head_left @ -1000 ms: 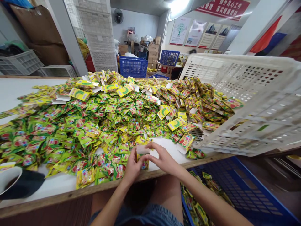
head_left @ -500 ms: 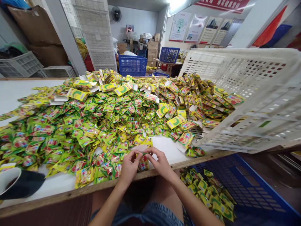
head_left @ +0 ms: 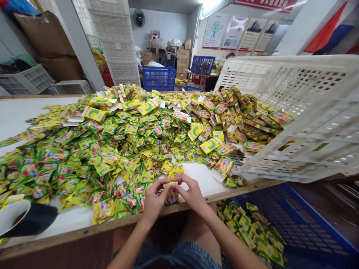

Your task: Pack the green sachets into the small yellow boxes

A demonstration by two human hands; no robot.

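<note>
My left hand (head_left: 153, 200) and my right hand (head_left: 190, 194) meet at the table's front edge, both pinched on a small yellow-green carton (head_left: 171, 194) held between them. Its top flap lies under my fingertips. Just beyond my hands spreads a big heap of green and yellow sachets (head_left: 112, 149). Flat and folded yellow cartons (head_left: 210, 144) lie mixed in towards the right of the heap.
A white perforated crate (head_left: 297, 112) lies tipped on its side at the right of the white table (head_left: 17, 112). Below the table edge to my right stands a blue crate (head_left: 303, 231) holding filled cartons (head_left: 249, 231). A dark cap (head_left: 25, 220) rests at the front left.
The carton's white top flap, open a second ago, has been folded down under my fingers. My hands moved slightly closer together.
</note>
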